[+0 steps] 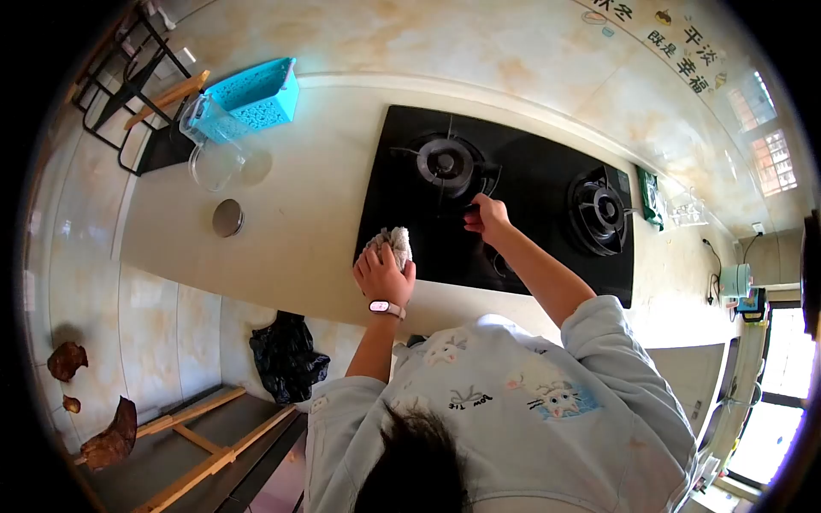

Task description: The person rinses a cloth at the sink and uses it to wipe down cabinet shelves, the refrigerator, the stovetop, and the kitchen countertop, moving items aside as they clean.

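Note:
A crumpled grey cloth lies under the fingers of my left hand, at the front left corner of the black gas stove. My left wrist wears a band with a lit screen. My right hand is over the stove, just in front of the left burner, with its fingers curled at a dark pan support piece that stands at the burner's edge. The right burner has its support around it.
Left of the stove, the counter holds a round lid, a clear pitcher and a blue basket. A black rack stands beyond. A green packet lies right of the stove. A black bag hangs below the counter.

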